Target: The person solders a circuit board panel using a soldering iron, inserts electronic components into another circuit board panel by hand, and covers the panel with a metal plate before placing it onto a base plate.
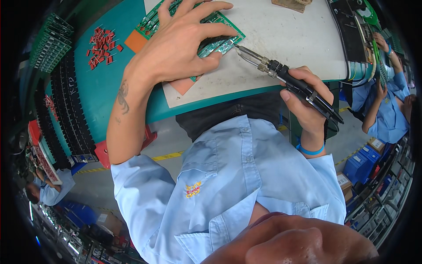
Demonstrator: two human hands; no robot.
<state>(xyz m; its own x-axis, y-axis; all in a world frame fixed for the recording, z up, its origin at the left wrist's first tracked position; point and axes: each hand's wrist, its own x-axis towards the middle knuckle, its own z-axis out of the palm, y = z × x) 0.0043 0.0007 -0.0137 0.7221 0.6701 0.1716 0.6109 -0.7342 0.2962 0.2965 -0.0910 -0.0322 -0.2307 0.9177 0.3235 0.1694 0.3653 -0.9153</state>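
Observation:
My left hand (187,39) lies over a green circuit board (226,24), its fingers spread across the board and the thumb near the front edge. The palm hides much of the board. My right hand (307,94) is wrapped round the black handle of a soldering iron (274,68). The iron points to the upper left, its metal tip close to the board's right corner; whether tip and board touch I cannot tell. Orange pieces (135,42) show beside and under the board. All this rests on a white sheet (290,39) over the green table mat (105,83).
Red components with wire leads (103,46) lie heaped at the left. Beyond them are black slotted strips (72,101) and stacked green boards (52,42). A brown sponge-like pad (292,3) sits at the far edge. Black equipment (349,31) with cables stands right, near a co-worker (389,105).

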